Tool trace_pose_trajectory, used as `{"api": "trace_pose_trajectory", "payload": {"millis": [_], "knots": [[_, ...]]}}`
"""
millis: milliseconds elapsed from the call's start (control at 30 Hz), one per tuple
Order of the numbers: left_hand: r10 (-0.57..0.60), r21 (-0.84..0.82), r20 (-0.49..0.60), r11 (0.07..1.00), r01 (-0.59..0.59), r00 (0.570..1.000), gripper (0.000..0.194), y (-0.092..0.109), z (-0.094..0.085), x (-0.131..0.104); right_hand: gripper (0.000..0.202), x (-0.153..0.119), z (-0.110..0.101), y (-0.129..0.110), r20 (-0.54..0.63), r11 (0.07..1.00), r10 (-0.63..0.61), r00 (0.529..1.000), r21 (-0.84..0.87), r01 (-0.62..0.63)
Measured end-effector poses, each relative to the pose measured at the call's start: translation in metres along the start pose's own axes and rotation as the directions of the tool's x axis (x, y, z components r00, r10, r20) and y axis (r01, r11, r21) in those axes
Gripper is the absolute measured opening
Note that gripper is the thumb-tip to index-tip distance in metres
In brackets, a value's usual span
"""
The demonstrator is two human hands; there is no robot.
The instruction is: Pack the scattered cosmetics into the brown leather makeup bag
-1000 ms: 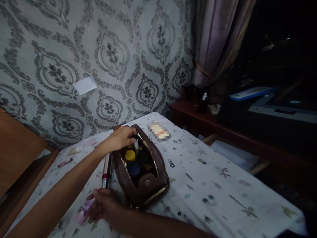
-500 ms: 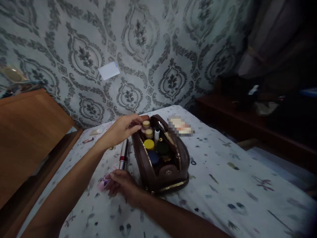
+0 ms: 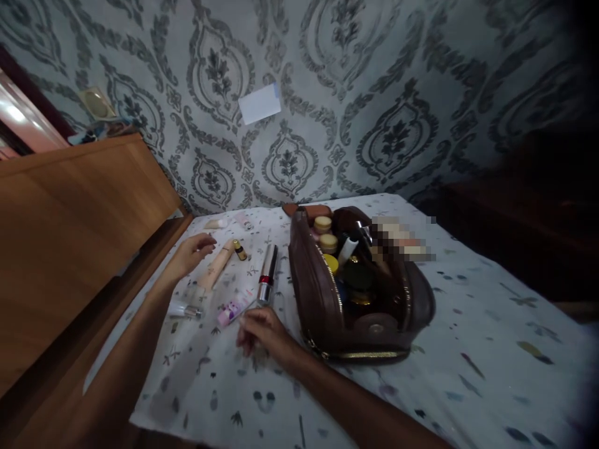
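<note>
My left hand [image 3: 193,251] hovers at the left with fingers loosely bent and nothing in them, near a beige tube [image 3: 218,267] and a small gold-and-black bottle [image 3: 239,250]. My right hand [image 3: 266,332] is low in the middle, its fingers half curled beside a pink-and-purple tube [image 3: 230,312]. Just beyond it lies a silver cosmetic tube [image 3: 267,274] with a red band. A brown makeup bag [image 3: 311,293] stands unzipped to the right. Inside are gold-lidded jars [image 3: 327,243], a yellow lid [image 3: 331,263], a white tube [image 3: 347,251] and a dark round jar [image 3: 358,274].
A white tube with a silver cap [image 3: 186,310] lies by my left forearm. Small tubes [image 3: 216,223] and an orange-brown case [image 3: 309,211] lie toward the wall. A blurred-out flat item [image 3: 405,240] sits behind the bag. A wooden panel [image 3: 84,231] borders the left.
My left hand has left the bag's far left edge and moved left over the loose cosmetics. The view has swung left, bringing more items into sight. My right hand stays near the pink-and-purple tube.
</note>
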State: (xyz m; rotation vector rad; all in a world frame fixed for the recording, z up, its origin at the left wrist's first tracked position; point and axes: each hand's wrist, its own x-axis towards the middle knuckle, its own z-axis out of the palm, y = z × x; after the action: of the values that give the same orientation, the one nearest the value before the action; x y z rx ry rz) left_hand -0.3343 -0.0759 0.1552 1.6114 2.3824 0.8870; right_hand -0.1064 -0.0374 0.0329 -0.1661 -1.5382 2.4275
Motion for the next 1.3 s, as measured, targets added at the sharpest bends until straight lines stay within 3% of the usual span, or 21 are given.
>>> {"api": "trace_pose_trajectory", "payload": {"millis": [133, 300, 500, 667, 800, 933, 1100, 1200, 1300], "knots": [[-0.026, 0.095, 0.107, 0.995, 0.016, 0.994, 0.027, -0.014, 0.018, -0.04, 0.059, -0.003, 0.002, -0.001, -0.01, 0.999, -0.003, 1.0, -0.043, 0.003], [-0.088, 0.195, 0.224, 0.98, 0.043, 0.971, 0.024, 0.008, 0.053, -0.08, 0.058, -0.005, 0.004, -0.001, 0.026, 0.995, -0.002, 1.0, -0.096, 0.004], [-0.231, 0.356, 0.336, 0.929, 0.104, 0.913, 0.03, 0.039, 0.069, -0.087, 0.061, -0.005, 0.005, 0.002, 0.046, 0.994, -0.013, 0.999, -0.108, 0.018], [-0.261, 0.427, 0.307, 0.897, 0.112, 0.915, 0.043, 0.033, 0.077, -0.086, 0.065, -0.004, 0.005, 0.003, 0.043, 0.995, -0.01, 0.999, -0.1, 0.015], [-0.268, 0.337, 0.244, 0.924, 0.178, 0.932, 0.054, 0.012, 0.077, -0.08, 0.062, -0.005, 0.003, 0.001, 0.039, 0.998, 0.015, 0.999, -0.062, -0.013], [-0.231, 0.069, 0.176, 0.973, 0.222, 0.957, 0.061, 0.002, 0.063, -0.075, 0.052, -0.004, 0.003, 0.0, 0.045, 0.999, 0.028, 0.999, -0.022, -0.027], [-0.17, -0.213, 0.076, 0.96, 0.183, 0.982, 0.077, 0.018, 0.047, -0.071, 0.033, 0.0, 0.004, 0.003, 0.017, 0.995, 0.072, 0.997, 0.064, -0.073], [-0.117, -0.261, 0.08, 0.956, 0.134, 0.99, 0.089, 0.035, 0.044, -0.07, 0.038, 0.001, 0.005, 0.003, 0.014, 0.993, 0.068, 0.998, 0.091, -0.069], [-0.055, -0.244, 0.105, 0.967, 0.08, 0.993, 0.085, 0.048, 0.044, -0.068, 0.041, 0.0, 0.005, 0.003, -0.001, 0.991, 0.061, 0.998, 0.115, -0.061]]}}
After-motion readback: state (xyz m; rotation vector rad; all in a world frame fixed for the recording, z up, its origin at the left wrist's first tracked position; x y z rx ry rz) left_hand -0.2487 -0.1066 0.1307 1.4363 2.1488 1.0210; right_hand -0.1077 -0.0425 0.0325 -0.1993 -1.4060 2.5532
